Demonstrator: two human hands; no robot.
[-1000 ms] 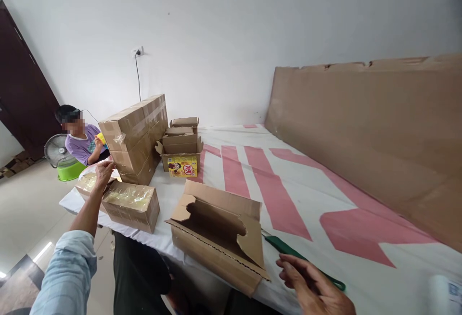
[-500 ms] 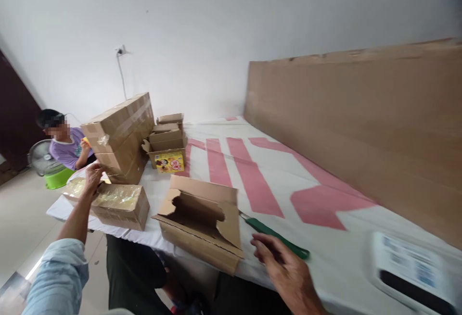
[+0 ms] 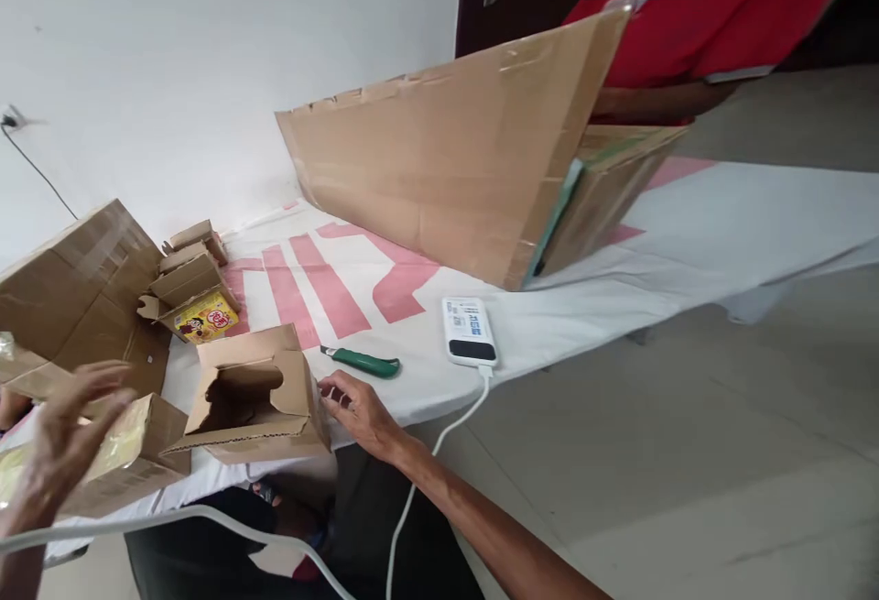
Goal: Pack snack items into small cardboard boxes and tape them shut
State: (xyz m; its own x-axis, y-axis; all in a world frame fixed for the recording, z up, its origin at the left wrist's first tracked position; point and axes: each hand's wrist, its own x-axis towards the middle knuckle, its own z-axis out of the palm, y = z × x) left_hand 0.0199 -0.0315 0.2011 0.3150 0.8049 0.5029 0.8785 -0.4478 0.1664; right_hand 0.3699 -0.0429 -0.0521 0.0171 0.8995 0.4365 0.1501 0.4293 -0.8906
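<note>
An open cardboard carton (image 3: 257, 449) stands at the table's near edge with its flaps up; its dark inside looks bare. My right hand (image 3: 363, 415) is at the carton's right side, fingers loosely bent and apart; whether the fingertips touch the cardboard I cannot tell. My left hand (image 3: 72, 440) is raised in front of a taped box (image 3: 130, 472), its fingers spread and nothing in them. Just beyond my right hand lies a green utility knife (image 3: 363, 362), blade end pointing left.
A white power bank (image 3: 471, 330) trails a white cable (image 3: 439, 435) across my front. Behind are small open cartons (image 3: 185, 270), a yellow printed box (image 3: 206, 318) and stacked large boxes (image 3: 89, 279). A tall cardboard panel (image 3: 439, 179) stands across the table; a person in red (image 3: 687, 23) is behind it.
The view has swung right, bringing the power bank, the panel's end and the person in red into sight. My left hand has come off the taped box; my right hand has moved to the carton's side.
</note>
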